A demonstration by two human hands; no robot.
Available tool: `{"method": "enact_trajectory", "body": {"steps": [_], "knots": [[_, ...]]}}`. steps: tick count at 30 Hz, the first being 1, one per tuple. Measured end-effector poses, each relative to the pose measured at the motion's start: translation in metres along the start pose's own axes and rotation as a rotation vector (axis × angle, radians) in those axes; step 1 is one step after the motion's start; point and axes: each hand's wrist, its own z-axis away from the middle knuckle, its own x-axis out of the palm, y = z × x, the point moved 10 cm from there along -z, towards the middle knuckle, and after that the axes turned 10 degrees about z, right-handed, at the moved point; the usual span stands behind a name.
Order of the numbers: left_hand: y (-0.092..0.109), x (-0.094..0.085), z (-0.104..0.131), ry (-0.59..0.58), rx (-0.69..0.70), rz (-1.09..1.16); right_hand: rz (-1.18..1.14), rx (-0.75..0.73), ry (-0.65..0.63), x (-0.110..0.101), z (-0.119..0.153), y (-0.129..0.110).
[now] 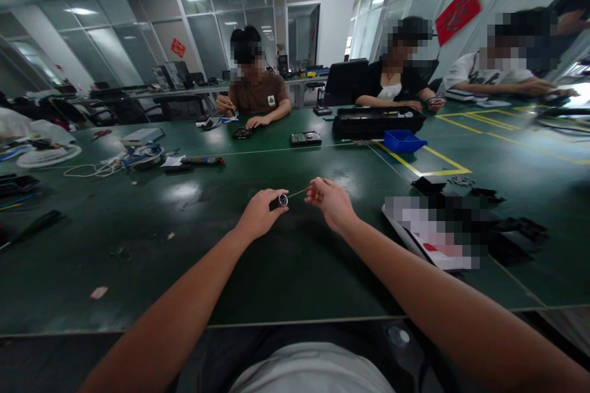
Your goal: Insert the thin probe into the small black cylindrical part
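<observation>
My left hand is closed around a short black cylinder with a bright silver ring at its end face. Most of the cylinder's side is hidden by my fingers. To the right, my right hand pinches a thin light-coloured rod or wire between the fingertips. The thin piece points left towards the cylinder; whether it touches it I cannot tell. Both hands are above the green table, near its middle.
Black plastic parts and a white printed sheet or bag lie at right. Farther back are a blue bin, a long black housing, a circuit board and a black screwdriver-like tool. Several people sit across the table.
</observation>
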Motion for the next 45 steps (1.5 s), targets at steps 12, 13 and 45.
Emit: {"method": "enact_trajectory", "body": {"steps": [12,13,45], "knots": [[-0.001,0.003,-0.001,-0.02,0.007,-0.017,0.025,-0.088,0.113,-0.01,0.001,-0.003],[0.0,0.003,-0.001,-0.017,0.004,-0.018,0.037,-0.098,0.106,-0.008,0.001,-0.004],[-0.005,0.002,-0.001,-0.003,-0.084,-0.002,0.523,-0.331,0.066,0.0,0.019,-0.04]]}}
